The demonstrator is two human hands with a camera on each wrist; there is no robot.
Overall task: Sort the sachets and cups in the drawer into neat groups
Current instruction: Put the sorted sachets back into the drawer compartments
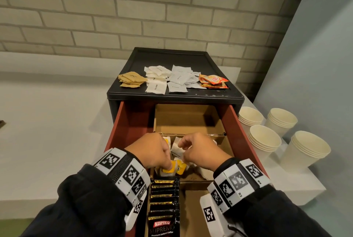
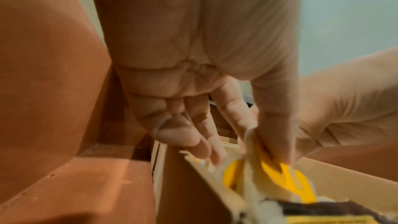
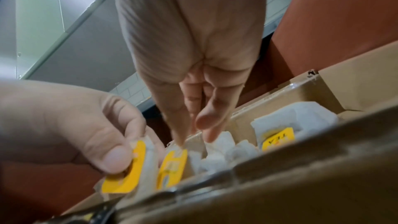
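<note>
Both hands work the tea bags in the drawer's middle cardboard compartment.

Nearest, at the drawer's (image 1: 131, 122) front edge, a row of black coffee sachets (image 1: 165, 196) stands on edge, just in front of the hands. The left hand (image 1: 150, 152) pinches a bundle of yellow-tagged tea bags (image 3: 127, 164) between thumb and fingers at the compartment's left wall, tags upright. The right hand (image 1: 200, 152) reaches down beside it with fingers nearly straight, fingertips (image 3: 210, 136) touching the loose white tea bags (image 3: 224, 149) directly below; it looks closer to those, so gathering them leftward seems next. The cardboard divider (image 1: 193, 136) behind limits travel. Farther back, an empty compartment (image 1: 187, 120); sorted sachet piles (image 1: 172, 80) lie on the cabinet top; paper cup stacks (image 1: 265, 141) stand right of the drawer.
</note>
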